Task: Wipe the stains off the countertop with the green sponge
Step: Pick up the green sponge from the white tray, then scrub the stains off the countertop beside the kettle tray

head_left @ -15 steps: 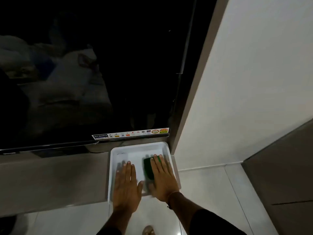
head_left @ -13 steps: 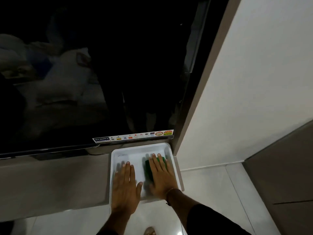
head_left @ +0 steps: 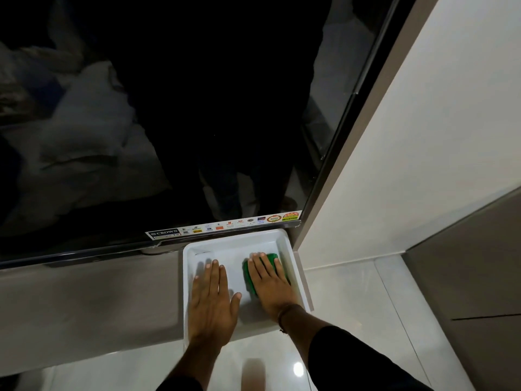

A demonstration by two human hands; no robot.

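A white tray (head_left: 194, 247) lies on the grey countertop (head_left: 90, 306), at its right end, below a television. Inside the tray, on its right half, lies the green sponge (head_left: 248, 273). My right hand (head_left: 272, 280) presses flat on top of the sponge and covers most of it; green shows at the left edge and beyond the fingertips. My left hand (head_left: 211, 300) rests flat on the tray's left half with fingers together and nothing under it. No stain is visible on the tray floor or the counter.
A large black television screen (head_left: 169, 122) with a sticker strip (head_left: 225, 225) stands directly behind the tray. A white wall panel (head_left: 423, 136) rises at the right. Pale glossy floor tiles (head_left: 352, 306) lie below the counter's front edge. A brown cabinet face (head_left: 479, 277) is at far right.
My right hand has slid the sponge a little toward the tray's far right corner. The left hand stays flat on the tray. The camera view has shifted slightly.
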